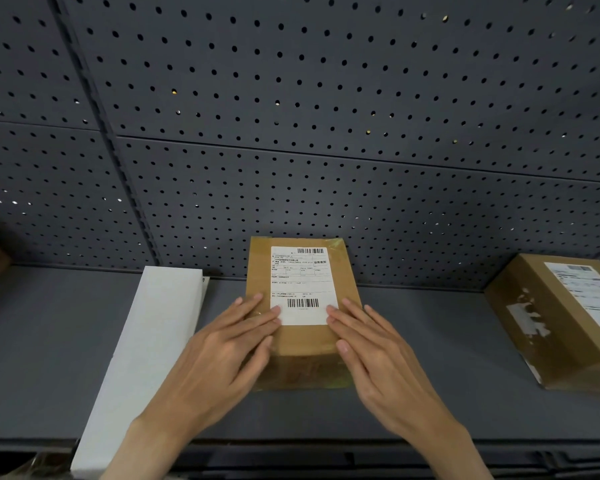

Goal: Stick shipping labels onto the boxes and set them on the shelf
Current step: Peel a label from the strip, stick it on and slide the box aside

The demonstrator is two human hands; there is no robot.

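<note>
Both hands [302,344] press flat on the labelled box [302,341]

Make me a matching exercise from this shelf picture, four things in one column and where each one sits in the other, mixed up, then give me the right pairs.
Things:
1. white box
2. middle cardboard box
3. right cardboard box
4. shipping label

Places:
A. stuck on top of the box under both hands
B. far right of the shelf, nobody touching it
C. left of the hands, its near end at the shelf's front edge
D. centre of the shelf, left hand and right hand resting flat on it

Pairs: 1-C, 2-D, 3-B, 4-A
</note>
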